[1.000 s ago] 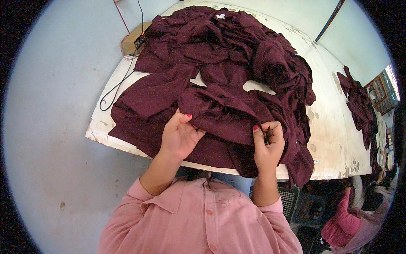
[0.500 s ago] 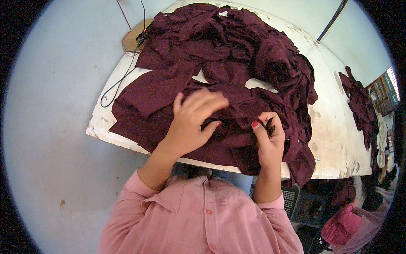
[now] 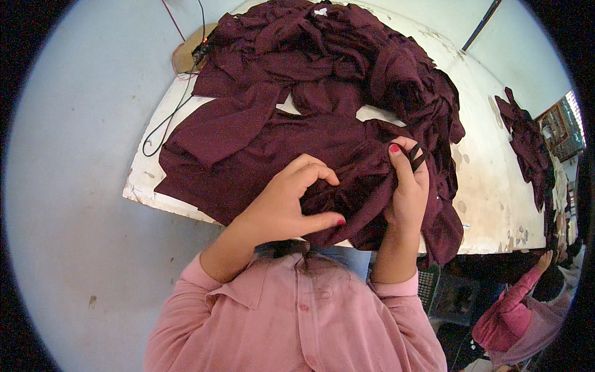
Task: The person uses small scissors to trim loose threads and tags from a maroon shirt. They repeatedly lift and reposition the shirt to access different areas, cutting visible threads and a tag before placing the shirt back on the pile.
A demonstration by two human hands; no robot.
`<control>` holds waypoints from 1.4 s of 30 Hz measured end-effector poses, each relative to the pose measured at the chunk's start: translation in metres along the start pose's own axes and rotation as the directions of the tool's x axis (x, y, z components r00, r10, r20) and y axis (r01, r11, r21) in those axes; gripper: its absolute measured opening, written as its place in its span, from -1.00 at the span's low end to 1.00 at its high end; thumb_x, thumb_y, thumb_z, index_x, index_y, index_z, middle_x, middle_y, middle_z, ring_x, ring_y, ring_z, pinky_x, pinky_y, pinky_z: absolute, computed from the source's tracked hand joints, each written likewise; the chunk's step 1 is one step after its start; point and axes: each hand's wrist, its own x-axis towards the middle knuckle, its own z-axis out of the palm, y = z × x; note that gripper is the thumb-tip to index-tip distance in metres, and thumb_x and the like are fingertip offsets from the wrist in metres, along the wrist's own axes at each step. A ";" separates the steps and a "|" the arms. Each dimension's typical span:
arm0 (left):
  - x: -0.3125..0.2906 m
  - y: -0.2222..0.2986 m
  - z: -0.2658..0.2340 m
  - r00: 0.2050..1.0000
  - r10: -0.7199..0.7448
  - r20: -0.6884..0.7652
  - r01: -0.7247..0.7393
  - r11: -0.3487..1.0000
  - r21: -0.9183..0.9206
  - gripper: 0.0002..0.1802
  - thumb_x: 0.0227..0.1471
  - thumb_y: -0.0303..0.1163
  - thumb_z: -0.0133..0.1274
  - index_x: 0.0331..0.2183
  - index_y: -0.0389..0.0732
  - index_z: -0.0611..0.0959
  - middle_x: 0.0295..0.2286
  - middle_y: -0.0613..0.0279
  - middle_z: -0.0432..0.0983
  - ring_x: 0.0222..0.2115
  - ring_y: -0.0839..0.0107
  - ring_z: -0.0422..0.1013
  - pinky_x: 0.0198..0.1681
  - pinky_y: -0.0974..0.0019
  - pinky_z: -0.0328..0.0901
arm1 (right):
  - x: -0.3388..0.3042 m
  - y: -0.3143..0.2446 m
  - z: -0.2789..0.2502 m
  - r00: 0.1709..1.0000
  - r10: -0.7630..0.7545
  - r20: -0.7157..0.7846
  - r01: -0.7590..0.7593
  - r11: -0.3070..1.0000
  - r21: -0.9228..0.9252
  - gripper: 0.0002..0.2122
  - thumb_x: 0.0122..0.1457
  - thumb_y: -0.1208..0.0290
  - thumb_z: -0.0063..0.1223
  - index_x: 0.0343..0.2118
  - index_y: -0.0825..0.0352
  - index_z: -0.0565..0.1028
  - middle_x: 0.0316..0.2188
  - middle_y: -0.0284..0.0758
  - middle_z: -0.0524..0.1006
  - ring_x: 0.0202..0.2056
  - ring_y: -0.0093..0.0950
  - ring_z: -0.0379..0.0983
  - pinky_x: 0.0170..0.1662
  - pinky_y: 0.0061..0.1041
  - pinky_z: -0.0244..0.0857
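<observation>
A dark maroon garment [image 3: 248, 146] lies spread along the near side of the table. My right hand [image 3: 409, 186] is closed at its right part, with small dark thread snips [image 3: 418, 157] held between the fingers. Cloth rises in folds to the right thumb, and the fingertips behind it are partly hidden. My left hand [image 3: 288, 201] is at the garment's near edge, thumb stretched out and fingers curved apart from it. Folds of cloth show in the gap between thumb and fingers, not pinched.
More maroon garments [image 3: 409, 74] are heaped across the back and right of the white table [image 3: 489, 211]. A black cable [image 3: 162, 133] loops at the left edge. Another maroon pile [image 3: 527, 146] sits far right. A person in pink [image 3: 505, 319] is at lower right.
My left hand has come down from above the cloth to its near edge. The right hand has shifted right and up with the snips, and the cloth beside it is lifted into folds.
</observation>
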 end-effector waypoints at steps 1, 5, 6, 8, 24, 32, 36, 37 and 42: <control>0.000 0.001 0.003 0.999 0.000 -0.052 0.005 0.995 0.098 -0.62 -0.16 -0.41 0.24 -0.21 -0.17 0.54 -0.37 0.25 0.42 -0.34 0.42 0.38 -0.31 0.40 0.28 | -0.001 -0.001 0.002 1.000 0.001 0.018 -0.001 1.000 0.018 -0.93 0.16 0.49 0.04 -0.31 0.32 0.44 -0.39 -0.49 0.42 -0.32 -0.69 0.27 -0.18 -0.71 0.12; -0.002 -0.007 -0.007 0.983 -0.182 0.034 0.181 0.983 0.028 -0.77 -0.13 -0.43 0.22 -0.32 -0.20 0.61 -0.33 0.22 0.44 -0.36 0.39 0.41 -0.32 0.38 0.29 | 0.003 0.001 -0.003 0.996 -0.084 -0.002 0.084 0.996 -0.036 -0.93 0.15 0.51 0.05 -0.31 0.33 0.45 -0.40 -0.49 0.43 -0.33 -0.67 0.30 -0.19 -0.68 0.16; -0.003 -0.009 -0.007 0.983 -0.170 0.064 0.174 0.983 -0.067 -0.87 -0.09 -0.47 0.18 -0.39 -0.23 0.62 -0.32 0.19 0.46 -0.30 0.38 0.40 -0.22 0.34 0.28 | 0.004 0.003 -0.002 0.989 -0.148 0.002 0.146 0.978 -0.148 -0.93 0.15 0.52 0.04 -0.30 0.34 0.45 -0.40 -0.49 0.43 -0.34 -0.69 0.30 -0.22 -0.69 0.17; -0.006 -0.012 -0.007 0.997 -0.062 0.040 0.072 0.948 -0.311 -0.90 -0.05 -0.48 0.14 -0.39 -0.24 0.62 -0.27 0.14 0.48 -0.24 0.35 0.39 -0.11 0.30 0.24 | 0.005 0.008 0.001 0.963 -0.268 0.034 0.261 0.894 -0.363 -0.93 0.17 0.55 0.02 -0.29 0.36 0.46 -0.42 -0.50 0.44 -0.37 -0.73 0.30 -0.26 -0.71 0.19; 0.001 -0.016 0.004 0.992 -0.025 -0.127 -0.019 0.942 -0.335 -0.90 0.10 -0.48 -0.03 -0.32 -0.27 0.54 -0.07 -0.01 0.45 -0.05 0.29 0.36 0.04 0.26 0.20 | -0.029 -0.001 0.024 0.869 -0.238 0.434 0.427 0.805 -0.413 -0.94 0.03 0.62 0.10 -0.41 0.41 0.48 -0.53 -0.36 0.42 -0.52 -0.63 0.27 -0.45 -0.65 0.14; 0.002 -0.024 0.007 0.984 0.035 -0.173 -0.090 0.944 -0.319 -0.90 0.00 -0.49 0.08 -0.36 -0.28 0.55 -0.20 0.12 0.52 -0.23 0.42 0.44 -0.11 0.36 0.29 | -0.030 0.019 0.018 0.896 0.050 0.441 0.023 0.987 -0.158 -0.92 0.12 0.49 0.10 -0.38 0.38 0.48 -0.46 -0.37 0.48 -0.38 -0.59 0.37 -0.27 -0.62 0.23; 0.001 -0.024 0.009 0.976 -0.129 -0.178 0.049 0.918 -0.394 -0.90 0.01 -0.46 0.11 -0.37 -0.25 0.56 -0.31 0.20 0.53 -0.28 0.49 0.42 -0.16 0.40 0.29 | -0.030 0.019 0.017 0.900 0.101 0.423 -0.044 0.989 -0.142 -0.89 0.13 0.46 0.10 -0.37 0.38 0.47 -0.44 -0.40 0.47 -0.36 -0.61 0.35 -0.24 -0.62 0.22; 0.001 -0.022 0.007 0.978 -0.145 -0.147 0.083 0.928 -0.364 -0.89 0.00 -0.45 0.12 -0.37 -0.26 0.56 -0.35 0.23 0.52 -0.29 0.51 0.42 -0.18 0.42 0.29 | -0.028 0.020 0.015 0.897 0.104 0.430 -0.035 0.986 -0.164 -0.88 0.13 0.45 0.11 -0.36 0.38 0.47 -0.44 -0.40 0.46 -0.36 -0.62 0.34 -0.24 -0.61 0.22; 0.000 -0.027 0.005 0.962 -0.262 -0.082 0.208 0.890 -0.406 -0.86 -0.01 -0.46 0.15 -0.37 -0.28 0.55 -0.47 0.37 0.49 -0.39 0.64 0.36 -0.28 0.50 0.26 | -0.026 0.022 0.013 0.917 0.038 0.397 0.119 0.924 -0.364 -0.76 0.15 0.43 0.06 -0.14 0.38 0.41 -0.37 -0.29 0.43 -0.35 -0.51 0.36 -0.23 -0.57 0.24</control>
